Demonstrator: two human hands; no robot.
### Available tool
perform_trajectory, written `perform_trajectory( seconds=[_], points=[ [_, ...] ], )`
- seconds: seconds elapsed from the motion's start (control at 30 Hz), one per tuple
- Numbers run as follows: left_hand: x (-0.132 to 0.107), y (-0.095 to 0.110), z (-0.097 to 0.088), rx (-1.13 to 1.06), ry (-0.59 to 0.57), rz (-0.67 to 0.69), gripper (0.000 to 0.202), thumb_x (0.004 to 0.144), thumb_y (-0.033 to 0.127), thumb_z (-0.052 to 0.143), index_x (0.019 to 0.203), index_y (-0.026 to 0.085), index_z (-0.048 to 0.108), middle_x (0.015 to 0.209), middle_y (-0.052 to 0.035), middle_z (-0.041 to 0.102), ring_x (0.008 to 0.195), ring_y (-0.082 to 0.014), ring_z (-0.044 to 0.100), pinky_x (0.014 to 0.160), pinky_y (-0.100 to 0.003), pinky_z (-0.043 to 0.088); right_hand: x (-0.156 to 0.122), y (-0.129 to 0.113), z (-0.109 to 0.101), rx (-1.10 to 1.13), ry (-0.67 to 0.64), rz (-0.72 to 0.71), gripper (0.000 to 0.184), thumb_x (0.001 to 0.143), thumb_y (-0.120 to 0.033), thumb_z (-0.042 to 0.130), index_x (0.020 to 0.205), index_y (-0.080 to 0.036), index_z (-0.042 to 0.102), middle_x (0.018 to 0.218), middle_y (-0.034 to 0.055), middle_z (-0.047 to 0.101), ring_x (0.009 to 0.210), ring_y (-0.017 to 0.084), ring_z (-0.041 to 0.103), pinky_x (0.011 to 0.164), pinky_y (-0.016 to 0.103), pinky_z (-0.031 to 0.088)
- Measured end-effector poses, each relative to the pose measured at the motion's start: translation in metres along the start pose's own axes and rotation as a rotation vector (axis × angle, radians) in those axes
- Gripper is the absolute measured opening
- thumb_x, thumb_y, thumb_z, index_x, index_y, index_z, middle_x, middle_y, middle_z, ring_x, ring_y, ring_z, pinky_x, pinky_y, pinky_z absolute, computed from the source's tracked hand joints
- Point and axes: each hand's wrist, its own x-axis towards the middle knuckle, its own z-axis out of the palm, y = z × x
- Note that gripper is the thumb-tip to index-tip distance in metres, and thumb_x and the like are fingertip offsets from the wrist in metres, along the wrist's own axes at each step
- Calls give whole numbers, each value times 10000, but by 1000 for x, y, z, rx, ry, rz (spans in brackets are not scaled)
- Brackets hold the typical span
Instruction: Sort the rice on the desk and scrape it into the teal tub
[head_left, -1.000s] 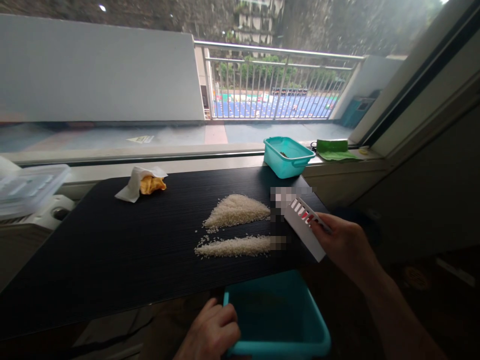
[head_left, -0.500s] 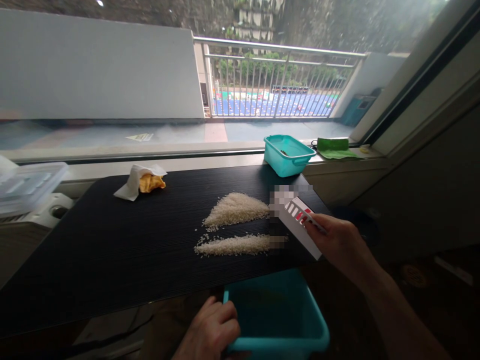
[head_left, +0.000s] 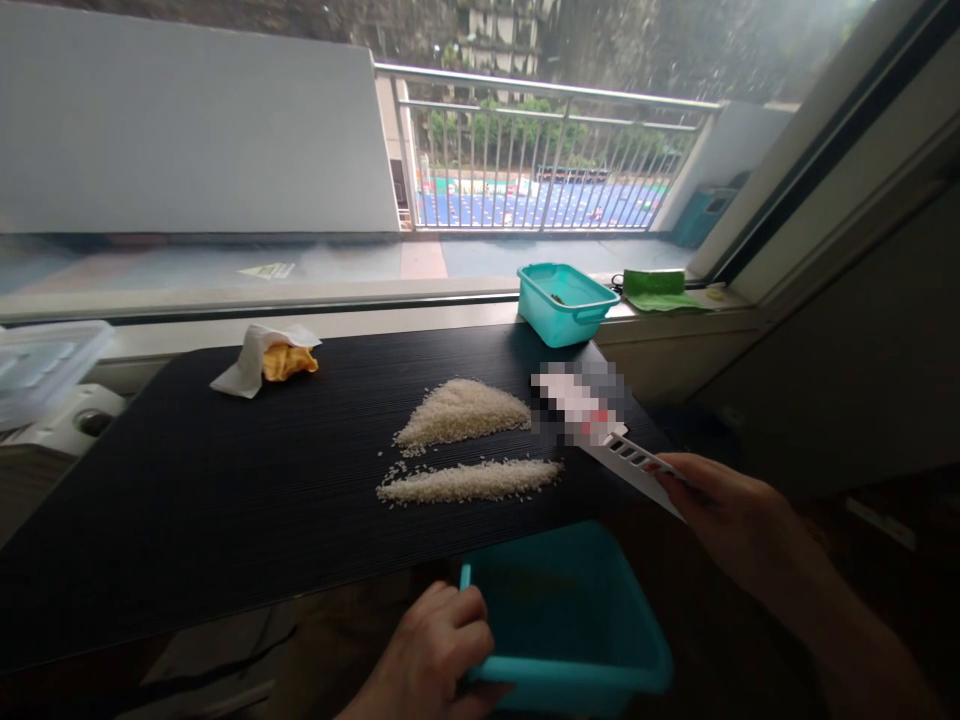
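The right hand pinches 1 end of a white slotted piece at the right edge of the black table; the left hand clasps a teal basin at the table's near edge. 2 rice heaps lie on the table.

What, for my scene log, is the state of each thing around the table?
Bin: open, inside too dark to judge
Left hand: gripping the bin
Slotted tool: tilted, far end blurred
Right hand: holding the slotted tool
Rice heap: loosely piled
Rice strip: narrow, stray grains around
Small basket: open, something inside
White paper: crumpled
Yellow bundle: crumpled
Green sheet: bent, partly upright
Clear box: partly out of view
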Motion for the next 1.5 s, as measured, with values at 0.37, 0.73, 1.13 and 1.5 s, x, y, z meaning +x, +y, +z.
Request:
perform_trajectory(
  seconds=[0.37,0.73,1.13,1.5],
  points=[
    [16,14,1,-103,-17,30,247,771,152,764,702,180,528,824,3,606,733,-148,545,629,-241,404,-13,16,-20,138,-191,-74,240,958,-369,503,1043,-284,711,1064,39,745,936,222,711,829,308,568],
    [13,9,1,-123,-29,38,216,785,142,752,723,178,548,832,2,602,744,-147,542,653,-235,415,-27,11,-55,208,-427,-147,231,936,-316,551,1108,-324,705,1110,18,743,962,237,715,795,281,597],
    [2,6,1,-91,-19,39,221,848,214,688,711,179,519,800,-17,582,723,-164,517,637,-253,397,17,15,-25,150,-219,-201,198,954,-313,531,1026,-273,710,1049,17,739,927,203,701,795,273,559],
    [5,6,1,-106,-13,28,229,840,190,701,708,174,515,801,-13,586,731,-160,524,639,-249,401,3,22,-32,184,-337,-132,213,975,-326,501,1071,-293,689,1076,4,726,933,180,695,792,248,558]
  ],
)
